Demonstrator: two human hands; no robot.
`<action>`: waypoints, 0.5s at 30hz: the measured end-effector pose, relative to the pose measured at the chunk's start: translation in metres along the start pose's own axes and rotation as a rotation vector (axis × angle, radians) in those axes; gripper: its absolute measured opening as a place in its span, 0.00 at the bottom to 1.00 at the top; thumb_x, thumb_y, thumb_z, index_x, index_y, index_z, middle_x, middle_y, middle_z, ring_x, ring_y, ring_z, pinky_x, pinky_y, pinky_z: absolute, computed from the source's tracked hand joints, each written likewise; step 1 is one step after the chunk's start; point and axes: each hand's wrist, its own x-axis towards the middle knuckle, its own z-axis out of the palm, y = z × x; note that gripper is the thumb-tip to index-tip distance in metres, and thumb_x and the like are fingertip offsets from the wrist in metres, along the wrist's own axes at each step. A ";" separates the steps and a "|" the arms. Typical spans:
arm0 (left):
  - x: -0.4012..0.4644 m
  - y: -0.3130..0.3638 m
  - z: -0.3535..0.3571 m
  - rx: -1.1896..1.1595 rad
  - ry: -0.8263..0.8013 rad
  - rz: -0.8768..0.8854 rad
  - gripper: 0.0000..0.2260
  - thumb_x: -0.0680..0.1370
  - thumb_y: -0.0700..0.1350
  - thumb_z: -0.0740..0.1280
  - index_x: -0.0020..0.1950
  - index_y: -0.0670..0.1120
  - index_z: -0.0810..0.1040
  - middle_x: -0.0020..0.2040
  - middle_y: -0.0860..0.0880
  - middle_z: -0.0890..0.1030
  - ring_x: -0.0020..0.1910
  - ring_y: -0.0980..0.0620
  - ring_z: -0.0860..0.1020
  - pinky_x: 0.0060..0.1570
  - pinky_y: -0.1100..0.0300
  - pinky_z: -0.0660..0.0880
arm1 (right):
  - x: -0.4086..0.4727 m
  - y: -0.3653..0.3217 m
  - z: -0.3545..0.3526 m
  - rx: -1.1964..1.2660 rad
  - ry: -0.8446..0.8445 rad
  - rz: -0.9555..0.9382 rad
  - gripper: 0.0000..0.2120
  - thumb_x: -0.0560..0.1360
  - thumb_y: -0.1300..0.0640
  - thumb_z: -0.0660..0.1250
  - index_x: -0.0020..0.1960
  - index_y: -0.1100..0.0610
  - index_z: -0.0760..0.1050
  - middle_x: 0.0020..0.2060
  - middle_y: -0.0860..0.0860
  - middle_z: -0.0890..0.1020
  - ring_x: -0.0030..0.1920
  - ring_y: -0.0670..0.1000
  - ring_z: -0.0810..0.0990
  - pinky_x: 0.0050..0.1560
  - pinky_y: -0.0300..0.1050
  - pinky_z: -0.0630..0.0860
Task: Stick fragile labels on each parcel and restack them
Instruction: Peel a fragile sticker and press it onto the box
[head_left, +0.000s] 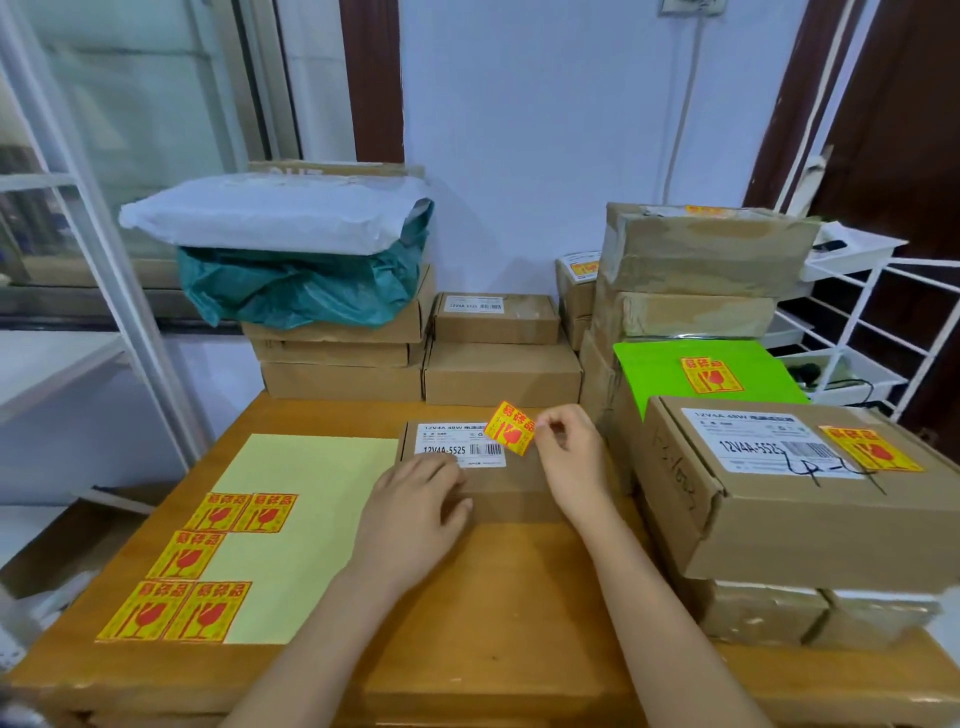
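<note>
Yellow-and-red square fragile sticker (512, 428) is pinched by one corner in the right hand (569, 457), hanging tilted just above the small brown cardboard parcel (485, 480) on the wooden table (493, 649). Left hand (415, 512) presses flat-fingered on the parcel's near edge, steadying it. Held so loosely, the sticker could curl onto itself or land over the white barcode label (460, 444), hiding the code.

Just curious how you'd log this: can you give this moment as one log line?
step: labelling | right hand: pinches label above box | left hand: rests on box | label: not stuck yet
</note>
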 end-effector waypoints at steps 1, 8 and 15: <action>-0.002 -0.002 -0.001 0.012 0.007 -0.014 0.15 0.72 0.57 0.57 0.46 0.51 0.79 0.50 0.55 0.81 0.51 0.52 0.79 0.50 0.56 0.76 | 0.001 0.001 0.001 0.005 0.000 -0.001 0.08 0.74 0.67 0.63 0.40 0.57 0.74 0.40 0.49 0.74 0.42 0.49 0.73 0.43 0.36 0.68; -0.007 -0.022 -0.006 -0.071 0.098 -0.097 0.17 0.76 0.59 0.51 0.42 0.50 0.74 0.44 0.56 0.77 0.46 0.53 0.74 0.47 0.56 0.73 | 0.011 0.009 -0.002 0.049 -0.062 0.079 0.07 0.76 0.64 0.63 0.41 0.56 0.74 0.44 0.53 0.77 0.45 0.49 0.75 0.43 0.34 0.69; 0.019 -0.010 -0.010 -0.157 0.095 -0.209 0.22 0.77 0.58 0.52 0.41 0.44 0.78 0.41 0.51 0.77 0.45 0.50 0.74 0.41 0.55 0.72 | 0.013 0.009 0.001 0.194 -0.162 0.132 0.08 0.77 0.66 0.63 0.39 0.62 0.73 0.47 0.57 0.75 0.46 0.46 0.74 0.38 0.24 0.68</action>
